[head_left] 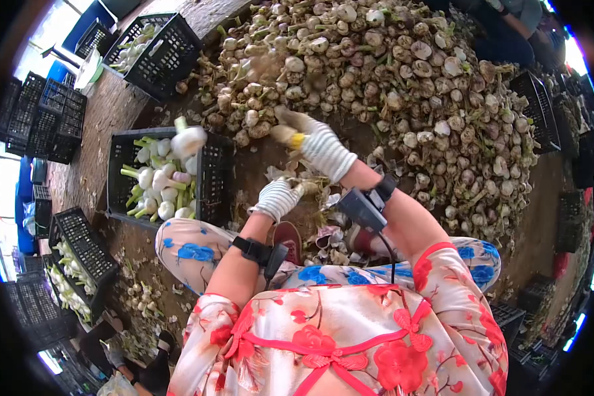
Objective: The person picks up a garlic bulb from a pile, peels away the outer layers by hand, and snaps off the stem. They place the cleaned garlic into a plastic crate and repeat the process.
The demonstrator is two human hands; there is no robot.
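Observation:
My right hand [317, 145], in a striped white glove with tan fingers, reaches toward the garlic heap [376, 72]. Its fingers are stretched out and apart, and I see nothing in them. My left hand [280, 199], gloved alike, is lower down over the loose skins [323, 214] between my feet. Its fingers are curled together, and whatever they hold cannot be made out. A blurred white garlic bulb [189, 141] with a short stem appears in the air over the black crate [214, 175] on the left. Inside that crate lie several cleaned garlic bulbs [162, 179] with green stems.
Another black crate [165, 63] with garlic stands at the upper left. Stacked crates [39, 119] line the left side, and one filled crate [82, 241] sits below them. Another person's gloved hand [114, 354] shows at the lower left, and another person's arm [516, 20] at the upper right.

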